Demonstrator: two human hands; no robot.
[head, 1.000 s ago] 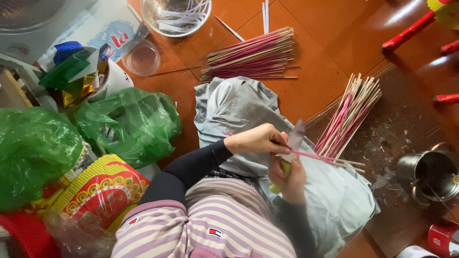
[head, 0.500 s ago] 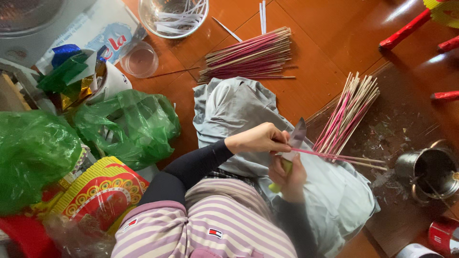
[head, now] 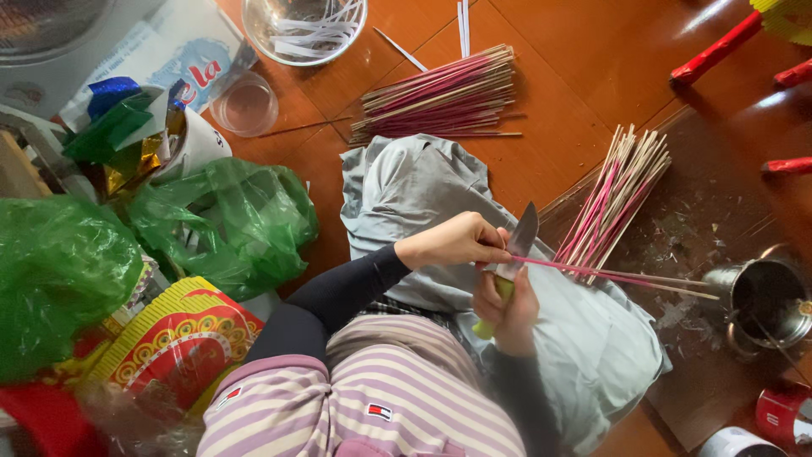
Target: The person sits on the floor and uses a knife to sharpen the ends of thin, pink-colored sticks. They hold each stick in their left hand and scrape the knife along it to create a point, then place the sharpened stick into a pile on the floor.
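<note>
Incense stick [head: 609,275]: one thin stick, pink along most of its length, lying nearly level from the hands toward 3 o'clock, its far end near a metal pot [head: 765,300].
Left hand [head: 452,241]: closed, fingertips pinching the near end of the stick, just beside the blade.
Right hand [head: 507,309]: closed around the yellow-green handle of a knife [head: 518,245]; the blade points up toward 12 o'clock and meets the stick.
Grey cloth [head: 406,186]: spread over the person's lap, under both hands.
Loose stick pile [head: 622,195]: pink and pale sticks fanned out at 2 o'clock from the hands, on a dark, scrap-littered patch of floor.
Bundled sticks [head: 440,93]: a neat bunch at 12 o'clock, on the orange tiled floor [head: 592,51].
Glass bowl [head: 304,25]: top edge, holding white paper strips.
Green plastic bags [head: 220,220]: at 9 o'clock, well apart from the hands.
Clothing: dark sleeves, striped pink and white top.
</note>
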